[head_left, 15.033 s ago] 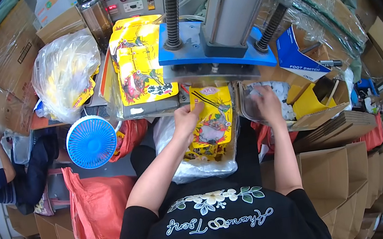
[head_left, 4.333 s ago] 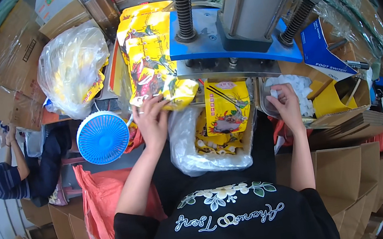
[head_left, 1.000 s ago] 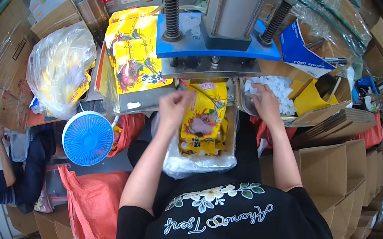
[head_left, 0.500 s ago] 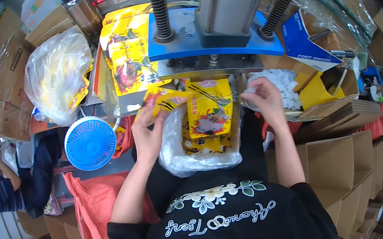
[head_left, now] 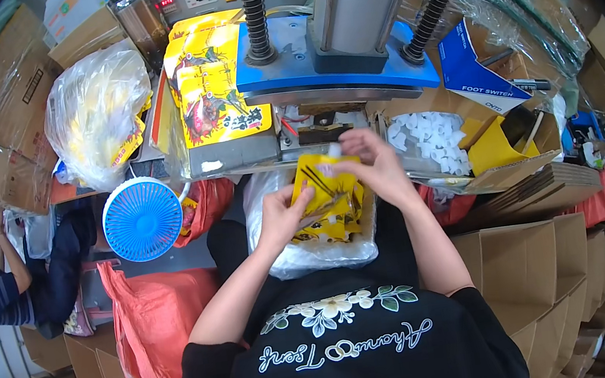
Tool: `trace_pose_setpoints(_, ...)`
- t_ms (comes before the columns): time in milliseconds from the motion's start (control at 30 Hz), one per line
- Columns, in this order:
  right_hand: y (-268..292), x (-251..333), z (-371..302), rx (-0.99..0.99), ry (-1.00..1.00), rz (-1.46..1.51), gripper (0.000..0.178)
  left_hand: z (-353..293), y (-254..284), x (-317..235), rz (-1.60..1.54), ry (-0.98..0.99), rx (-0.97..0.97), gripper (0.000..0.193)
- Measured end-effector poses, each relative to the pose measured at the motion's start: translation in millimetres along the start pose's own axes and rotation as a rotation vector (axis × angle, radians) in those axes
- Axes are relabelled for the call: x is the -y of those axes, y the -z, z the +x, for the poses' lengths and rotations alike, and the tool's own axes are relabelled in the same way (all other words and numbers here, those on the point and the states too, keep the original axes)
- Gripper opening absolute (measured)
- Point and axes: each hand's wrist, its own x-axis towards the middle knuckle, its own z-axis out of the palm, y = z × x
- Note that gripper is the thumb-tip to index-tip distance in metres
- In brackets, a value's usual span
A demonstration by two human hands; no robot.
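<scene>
My left hand [head_left: 284, 214] grips a yellow printed pouch [head_left: 319, 181] by its side, thumb over the front. At the pouch's top edge, my right hand [head_left: 383, 171] closes thumb and fingers around a small white plastic spout [head_left: 334, 149]. Whether the spout sits inside the pouch mouth cannot be made out. Below both hands is a box lined with clear plastic [head_left: 316, 262], holding several more yellow pouches [head_left: 349, 225], partly hidden by the held one. Just beyond the hands stands a press with a blue plate [head_left: 337, 77]; its lower jaw area [head_left: 322, 131] is exposed.
White spouts [head_left: 428, 143] lie heaped in a carton at right. Flat yellow pouches [head_left: 216, 85] are stacked left of the press. A blue fan [head_left: 143, 219], a plastic bag of pouches [head_left: 98, 116] and a red sack [head_left: 151, 316] stand left. Another person [head_left: 3, 293] sits far left.
Both hands have come together over the box, bringing pouch and spout to each other. The press has opened, and the pouch that hung from it is no longer there.
</scene>
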Motion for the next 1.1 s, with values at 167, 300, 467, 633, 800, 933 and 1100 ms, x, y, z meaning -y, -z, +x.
trace_pose_setpoints(167,55,-1,6,-0.345,0.031,-0.386,0.032,32,-18,-13,-0.348,0.068,-0.080,0.028)
trace_pose_setpoints(300,80,-40,-1,-0.273,-0.072,-0.745,0.033,48,-26,-21,-0.655,0.200,-0.051,0.026)
trace_pose_setpoints(467,62,-47,-1,-0.309,-0.061,-0.654,0.039,58,-7,-5,-0.376,0.086,-0.036,0.025)
trace_pose_setpoints(633,75,-76,-2,-0.366,0.011,-0.418,0.032,89,68,-26,0.608,-0.606,-0.482,0.059)
trace_pose_setpoints(800,74,-69,-6,-0.365,-0.097,-0.242,0.023,40,79,15,1.001,-0.567,-0.401,0.057)
trace_pose_setpoints(933,76,-43,-9,-0.397,-0.027,-0.221,0.021,32,92,1,0.731,-0.606,-0.588,0.011)
trace_pose_setpoints(1100,33,20,-8,-0.139,-0.059,-0.093,0.022,6,56,-11,0.137,-0.341,-0.245,0.012)
